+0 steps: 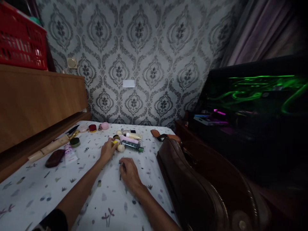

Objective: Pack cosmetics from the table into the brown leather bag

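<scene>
My left hand point(108, 150) reaches to a row of cosmetic tubes on the patterned sheet, its fingers closed round a small yellow item point(116, 142) at their capped ends. Side by side in that group lie a dark green tube point(132, 145), a pink tube point(130, 139) and a cream tube point(133, 136). A round cream-coloured cap point(121, 148) shows just right of my left fingertips. Nearer to me, my right hand point(130, 173) hovers low over or rests on the sheet with curled fingers; whether something small is inside them is hidden.
On the right stands a brown leather bag point(190, 183), unzipped, its strap point(166, 136) behind. Leftward lie a maroon case point(55, 158), a white-purple tube point(70, 154), a dark round tin point(75, 142) and a pink item point(104, 125). A red basket point(24, 40) tops the wooden cabinet point(40, 106).
</scene>
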A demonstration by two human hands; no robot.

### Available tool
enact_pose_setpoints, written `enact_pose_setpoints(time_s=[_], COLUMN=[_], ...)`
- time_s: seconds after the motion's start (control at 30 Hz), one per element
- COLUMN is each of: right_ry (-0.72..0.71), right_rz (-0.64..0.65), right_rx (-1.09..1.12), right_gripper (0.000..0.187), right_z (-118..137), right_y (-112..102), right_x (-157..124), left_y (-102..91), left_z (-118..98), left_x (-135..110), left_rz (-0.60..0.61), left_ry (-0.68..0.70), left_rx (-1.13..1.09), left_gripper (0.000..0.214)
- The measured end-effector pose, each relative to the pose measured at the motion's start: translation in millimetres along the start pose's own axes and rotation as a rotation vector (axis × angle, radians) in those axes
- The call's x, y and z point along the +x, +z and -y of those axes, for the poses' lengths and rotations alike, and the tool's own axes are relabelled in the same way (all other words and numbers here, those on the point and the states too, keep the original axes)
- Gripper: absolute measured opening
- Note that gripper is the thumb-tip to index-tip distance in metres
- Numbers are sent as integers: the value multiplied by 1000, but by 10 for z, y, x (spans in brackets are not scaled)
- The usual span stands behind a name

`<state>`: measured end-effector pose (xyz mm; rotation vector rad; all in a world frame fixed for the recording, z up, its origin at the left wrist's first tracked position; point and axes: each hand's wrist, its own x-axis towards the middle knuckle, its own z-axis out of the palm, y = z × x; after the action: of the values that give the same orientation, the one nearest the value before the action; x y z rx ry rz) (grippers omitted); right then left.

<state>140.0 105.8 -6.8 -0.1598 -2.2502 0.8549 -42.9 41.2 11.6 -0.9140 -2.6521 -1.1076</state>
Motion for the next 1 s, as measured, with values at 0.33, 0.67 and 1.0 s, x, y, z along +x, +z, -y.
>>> enact_pose_setpoints(time_s=[0.33, 0.67, 1.0], right_ry=[7, -16, 8], right_rz=[10, -1, 5], right_rx=[16, 36, 48], right_gripper=[26, 23, 23], right_z=[8, -56, -14], right_y=[-7, 26, -17], right_x=[8, 7, 6], left_y=[-200, -252, -362], left_z=[234, 259, 173], left_x=[133, 65, 11], left_rz=[57, 165, 283], left_ry=[94, 138, 200], left_rx=[-356, -383, -356], left_gripper=[32, 45, 41])
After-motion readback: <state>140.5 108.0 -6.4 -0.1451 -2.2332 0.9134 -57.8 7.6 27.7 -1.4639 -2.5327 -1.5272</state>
